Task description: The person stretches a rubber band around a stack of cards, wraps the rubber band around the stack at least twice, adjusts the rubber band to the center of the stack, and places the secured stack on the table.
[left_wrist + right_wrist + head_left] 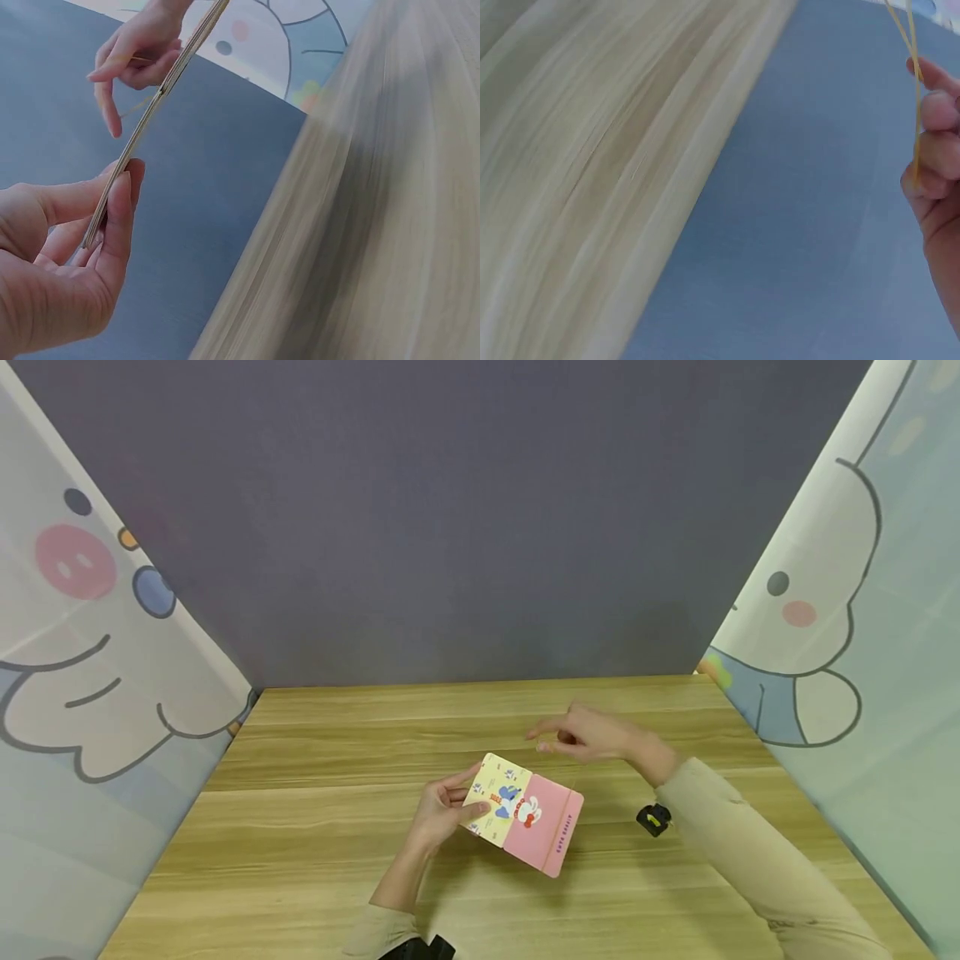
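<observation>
A thin notebook-like stack point(536, 835), with a yellow half beside a pink half showing cartoon animals, hangs tilted above the table. My left hand point(438, 817) grips it by the yellow end, thumb on the printed face and fingers behind. Seen edge-on in the left wrist view, the stack point(133, 142) shows thin layers with a small step partway along. Above and right of the pink half, my right hand point(596, 735) holds a thin yellow rubber band point(917, 112), stretched over its thumb and index finger. The band reaches toward the pink half, where a thin line crosses near the lettering.
A small black item point(654, 819) with a yellow mark lies on the wooden table point(300, 843), beside my right forearm. A dark grey wall point(480, 527) rises behind the table. Cartoon-printed curtains point(810, 693) flank both sides.
</observation>
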A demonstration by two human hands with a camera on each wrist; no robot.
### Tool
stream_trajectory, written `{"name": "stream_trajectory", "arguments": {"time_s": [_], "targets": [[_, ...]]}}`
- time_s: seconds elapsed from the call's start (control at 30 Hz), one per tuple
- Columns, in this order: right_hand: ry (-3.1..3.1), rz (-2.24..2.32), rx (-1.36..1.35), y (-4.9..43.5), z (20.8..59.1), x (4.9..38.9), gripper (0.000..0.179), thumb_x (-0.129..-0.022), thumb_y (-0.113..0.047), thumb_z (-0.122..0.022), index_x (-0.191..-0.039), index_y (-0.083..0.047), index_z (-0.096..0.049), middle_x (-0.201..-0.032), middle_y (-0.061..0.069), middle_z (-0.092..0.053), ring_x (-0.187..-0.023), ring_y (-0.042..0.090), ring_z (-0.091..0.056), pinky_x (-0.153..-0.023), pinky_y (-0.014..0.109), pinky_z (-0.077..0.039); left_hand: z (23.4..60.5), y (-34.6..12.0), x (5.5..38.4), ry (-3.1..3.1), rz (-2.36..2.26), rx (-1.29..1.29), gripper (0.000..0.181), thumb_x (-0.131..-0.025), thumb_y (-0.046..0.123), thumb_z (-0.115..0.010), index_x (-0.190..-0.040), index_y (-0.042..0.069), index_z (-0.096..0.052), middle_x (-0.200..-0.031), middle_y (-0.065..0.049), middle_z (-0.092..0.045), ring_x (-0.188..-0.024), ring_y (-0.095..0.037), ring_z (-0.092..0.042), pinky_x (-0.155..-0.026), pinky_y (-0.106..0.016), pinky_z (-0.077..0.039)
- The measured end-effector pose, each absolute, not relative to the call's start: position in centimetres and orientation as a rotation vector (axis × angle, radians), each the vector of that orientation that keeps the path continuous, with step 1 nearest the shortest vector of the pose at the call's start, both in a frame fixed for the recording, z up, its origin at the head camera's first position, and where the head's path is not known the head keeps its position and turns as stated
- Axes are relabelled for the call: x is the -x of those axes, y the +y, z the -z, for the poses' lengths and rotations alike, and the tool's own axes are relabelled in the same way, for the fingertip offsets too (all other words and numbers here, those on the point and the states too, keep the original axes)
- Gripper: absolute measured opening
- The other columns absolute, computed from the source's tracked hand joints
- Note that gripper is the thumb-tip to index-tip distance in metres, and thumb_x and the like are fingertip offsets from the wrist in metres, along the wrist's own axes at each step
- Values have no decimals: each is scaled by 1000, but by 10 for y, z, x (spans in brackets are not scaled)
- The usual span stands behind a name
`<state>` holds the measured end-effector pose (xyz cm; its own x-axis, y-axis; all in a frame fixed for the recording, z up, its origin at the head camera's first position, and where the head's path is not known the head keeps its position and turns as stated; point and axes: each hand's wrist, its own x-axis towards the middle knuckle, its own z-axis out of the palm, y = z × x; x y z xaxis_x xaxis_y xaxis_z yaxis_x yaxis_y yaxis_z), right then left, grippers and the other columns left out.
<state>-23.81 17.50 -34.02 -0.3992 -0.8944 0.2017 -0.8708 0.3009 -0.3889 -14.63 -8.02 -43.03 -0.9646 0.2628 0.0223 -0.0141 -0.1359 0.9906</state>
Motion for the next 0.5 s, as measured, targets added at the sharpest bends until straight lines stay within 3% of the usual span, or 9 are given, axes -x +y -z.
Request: {"name": "stream_trajectory", "arguments": {"time_s": [0.17, 0.33, 0.5], "targets": [[2564, 437, 1740, 174, 338, 227, 33, -92, -23, -50, -121, -9, -54, -43, -17, -27, -37, -8, -20, -40, 9, -37, 430, -81, 147, 1910, -2225, -274, 59, -73, -10, -65, -127, -3, -43, -97, -28, -60, -78, -28, -64, -68, -35, -55], [2549, 489, 1686, 178, 339, 218, 42, -93, -24, -47, -133, -14, -41, -47, -17, -29, -39, -9, -22, -39, 9, -34, 431, -82, 148, 1925, -2246, -253, 59, -74, -9, -65, -128, -4, -42, -96, -28, -60, -78, -29, -64, -67, -35, -55], [2490, 681, 1641, 181, 347, 211, 49, -93, -22, -48, -139, -17, -31, -49, -14, -21, -40, -7, -16, -37, 10, -25, 431, -82, 146, 1937, -2295, -178, 58, -73, -11, -64, -127, -4, -42, -97, -29, -59, -80, -29, -64, -67, -34, -55]]}}
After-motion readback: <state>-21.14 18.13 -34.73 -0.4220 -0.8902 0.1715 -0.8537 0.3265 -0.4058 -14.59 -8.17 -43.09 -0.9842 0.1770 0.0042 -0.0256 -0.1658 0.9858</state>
